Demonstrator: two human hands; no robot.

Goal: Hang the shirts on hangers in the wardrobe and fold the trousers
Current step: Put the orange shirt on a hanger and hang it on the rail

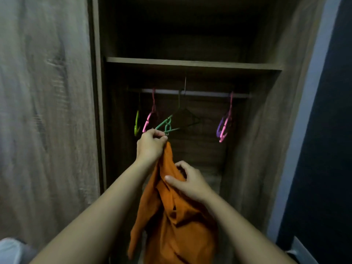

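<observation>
The orange shirt (pixel 177 221) is held in front of the open wardrobe (pixel 257 130), below the hanging rail (pixel 200 93) and between both forearms. The left hand (pixel 151 146) is raised above the garment with its fingers curled, gripping the uppermost point of the shirt. Its fingertips touch the lower end of a green hanger (pixel 167 125). Whether the fingers also close round the hanger cannot be told. The right hand (pixel 190 181) is lower and to the right, with thumb and curled fingers pinching a fold of the shirt near its upper part. The shirt hangs from these two grips as a bunched, creased mass. It is narrow at the top under the left hand and widens downward to the bottom edge of the view. The fabric is plain orange, with one flap hanging loose on the left side. A small button-like spot shows near mid-height, and the detail is too dim to confirm. The green hanger is tilted, with its upper end against a dark hanger (pixel 187 116) under the middle of the rail. Toward the left end of the rail hang a yellow-green hanger (pixel 136 121) and a pink hanger (pixel 150 119). Near the right end hang a purple hanger (pixel 220 128) and a second pink hanger (pixel 228 115), close together. A wooden shelf (pixel 190 64) spans the wardrobe above the rail. The wood-grain door (pixel 47 111) stands at the left.
</observation>
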